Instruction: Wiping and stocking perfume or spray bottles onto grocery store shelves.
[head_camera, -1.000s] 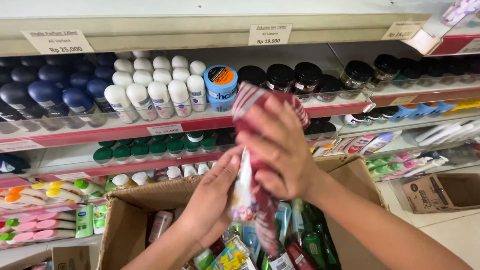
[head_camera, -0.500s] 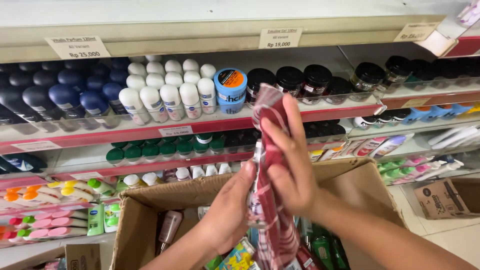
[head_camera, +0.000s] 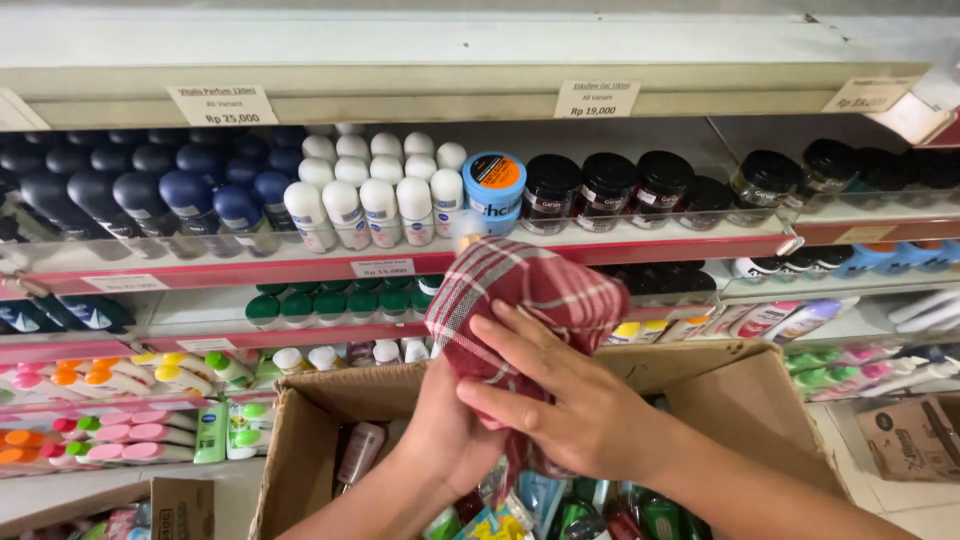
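Half a second back the red plaid cloth (head_camera: 530, 290) hung tall and narrow between the hands; now it sits bunched into a rounded wad over whatever it wraps, and the hands have drawn in closer around it. Right hand (head_camera: 575, 410) lies across the front of the bundle, fingers (head_camera: 500, 345) spread and pressed flat against the fabric. Left hand (head_camera: 450, 425) is tucked beneath and behind, curled around the lower part of the cloth (its fingertips are hidden, so how tightly it grips cannot be told). A strip of the cloth trails down between the wrists.

The bundle is held up over an open cardboard box (head_camera: 300, 450), whose flaps stand out to each side; inside lie bright sachets and small tubes (head_camera: 560, 510) in green, blue and yellow. Just behind the top of the cloth, on the shelf (head_camera: 640, 248), stands a blue round tub with an orange lid (head_camera: 494, 185), flanked by white roll-on bottles (head_camera: 375, 205) on its left and dark-lidded jars (head_camera: 605, 185) on its right. Dark blue roll-ons (head_camera: 190, 190) fill the far left of that shelf.
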